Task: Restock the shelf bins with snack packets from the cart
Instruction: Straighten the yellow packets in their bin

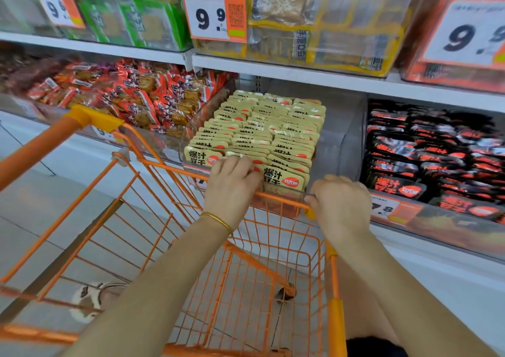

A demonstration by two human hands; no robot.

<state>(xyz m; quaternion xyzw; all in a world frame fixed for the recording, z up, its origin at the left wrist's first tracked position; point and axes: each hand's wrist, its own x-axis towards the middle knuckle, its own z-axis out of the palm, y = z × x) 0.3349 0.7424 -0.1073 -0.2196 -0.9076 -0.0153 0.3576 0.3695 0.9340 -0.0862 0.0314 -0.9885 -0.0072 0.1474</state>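
- Left hand (232,181) has its fingers curled over the front yellow packets (262,129), which stand in rows in the clear shelf bin (338,143).
- Right hand (341,200) is curled at the bin's front lip, above the orange cart (164,220); I cannot tell what it grips.

Both my bare forearms reach forward side by side, palms down, the left grip (232,185) slightly ahead with its fingers bent downward at the knuckles, the right grip (341,202) just beside it, fingers curled under, knuckles up.
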